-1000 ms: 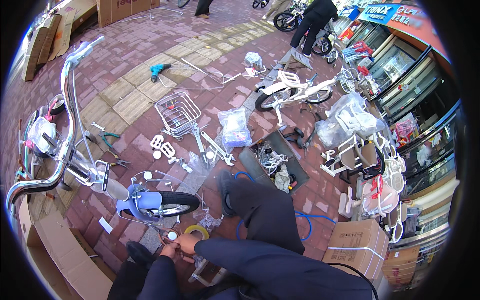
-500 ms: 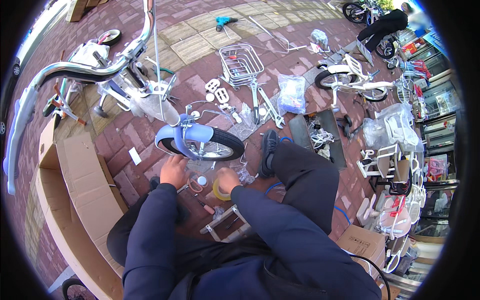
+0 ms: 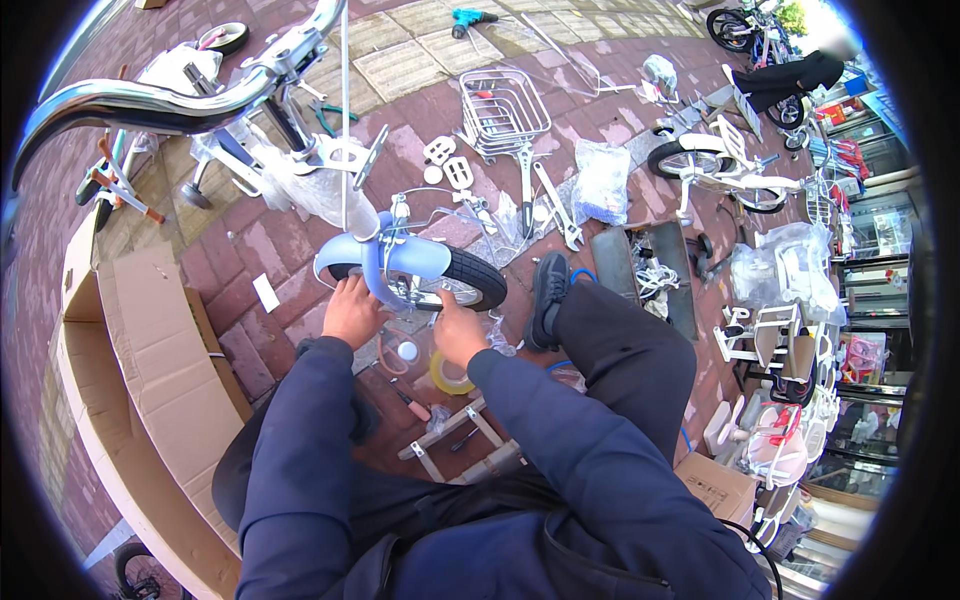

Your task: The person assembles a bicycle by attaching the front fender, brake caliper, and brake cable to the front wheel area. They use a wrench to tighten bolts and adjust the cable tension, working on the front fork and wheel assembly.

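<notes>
The small black-tyred wheel with pale blue plastic mudguard (image 3: 420, 268) stands upright, its length running left-right. Left hand (image 3: 352, 312) clasps the mudguard; right hand (image 3: 457, 330) closes at its axle. A yellow tape roll (image 3: 450, 376) lies just beside.

Brick pavement (image 3: 250, 240) with wire basket (image 3: 503, 110), wrenches (image 3: 545, 195), flattened cardboard (image 3: 150, 370).

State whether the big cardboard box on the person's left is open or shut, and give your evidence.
Open. The cardboard box has its flaps spread outward on the brick paving, showing its bare inner walls.
</notes>
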Tool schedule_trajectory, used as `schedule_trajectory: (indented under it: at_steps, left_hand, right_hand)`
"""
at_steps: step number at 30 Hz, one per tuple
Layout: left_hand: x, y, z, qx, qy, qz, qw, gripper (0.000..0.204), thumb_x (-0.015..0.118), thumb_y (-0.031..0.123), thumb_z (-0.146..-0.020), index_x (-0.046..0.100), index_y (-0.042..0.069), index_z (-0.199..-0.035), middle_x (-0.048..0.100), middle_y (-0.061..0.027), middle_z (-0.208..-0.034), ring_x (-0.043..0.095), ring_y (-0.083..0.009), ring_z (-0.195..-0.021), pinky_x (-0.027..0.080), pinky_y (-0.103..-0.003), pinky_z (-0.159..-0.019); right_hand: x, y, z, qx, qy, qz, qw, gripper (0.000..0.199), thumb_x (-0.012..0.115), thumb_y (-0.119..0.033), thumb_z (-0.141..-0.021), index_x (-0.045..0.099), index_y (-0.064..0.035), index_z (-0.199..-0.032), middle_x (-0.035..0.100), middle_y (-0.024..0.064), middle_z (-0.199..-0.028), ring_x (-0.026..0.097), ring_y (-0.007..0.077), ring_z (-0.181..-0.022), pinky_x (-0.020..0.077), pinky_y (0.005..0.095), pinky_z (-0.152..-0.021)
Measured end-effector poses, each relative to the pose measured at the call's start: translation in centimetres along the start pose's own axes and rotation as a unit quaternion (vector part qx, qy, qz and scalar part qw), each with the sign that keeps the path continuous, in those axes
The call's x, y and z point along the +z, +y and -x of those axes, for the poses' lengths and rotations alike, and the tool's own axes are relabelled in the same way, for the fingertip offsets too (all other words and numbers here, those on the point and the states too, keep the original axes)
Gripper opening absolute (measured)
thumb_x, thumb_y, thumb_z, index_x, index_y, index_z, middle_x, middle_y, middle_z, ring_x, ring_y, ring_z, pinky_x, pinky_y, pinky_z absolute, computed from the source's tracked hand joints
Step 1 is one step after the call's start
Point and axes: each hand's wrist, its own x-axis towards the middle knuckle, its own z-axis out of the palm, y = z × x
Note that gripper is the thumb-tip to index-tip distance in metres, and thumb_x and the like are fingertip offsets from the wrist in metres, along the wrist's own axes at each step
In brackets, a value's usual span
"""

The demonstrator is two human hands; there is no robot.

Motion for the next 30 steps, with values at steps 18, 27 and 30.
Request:
schedule_trajectory:
  at_steps: [18, 27, 30]
  left_hand:
    - [3.7, -1.5, -0.3, -0.013, -0.079, 0.068, 0.994, 0.048, 0.073, 0.029, -0.083, 0.062, 0.008, -0.125, 0.066, -0.0122, -0.106, 0.063, -0.0319, -0.099, 0.049, -0.047, -0.079]
    - [4.5, -1.4, 0.0, -0.009, -0.028, 0.103, 0.994, 0.046, 0.071, 0.016, -0.082, 0.060, 0.005, -0.125, 0.065, -0.0173, -0.103, 0.064, -0.0381, -0.095, 0.051, -0.049, -0.079]
    - [4.5, -1.5, 0.0, 0.001, -0.024, 0.099, 0.995, 0.048, 0.071, 0.015, -0.081, 0.059, 0.004, -0.126, 0.065, -0.0175, -0.103, 0.064, -0.0381, -0.095, 0.051, -0.048, -0.080]
  right_hand:
    - [-0.5, -0.5, -2.3, 0.027, -0.116, 0.026, 0.993, 0.047, 0.052, -0.002, -0.085, 0.053, -0.0008, -0.132, 0.067, 0.0330, -0.097, 0.065, 0.0480, -0.095, 0.0501, 0.0527, -0.084]
    - [4.6, 1.9, 0.1, 0.123, 0.015, -0.223, 0.967, 0.023, 0.056, -0.002, -0.091, 0.066, 0.0061, -0.110, 0.071, 0.0227, -0.095, 0.071, 0.0306, -0.092, 0.0551, 0.0373, -0.077]
    - [7.0, 2.3, 0.1, 0.204, -0.057, -0.468, 0.858, 0.023, 0.053, 0.002, -0.093, 0.062, 0.0084, -0.113, 0.070, 0.0176, -0.105, 0.071, 0.0269, -0.099, 0.0567, 0.0341, -0.080]
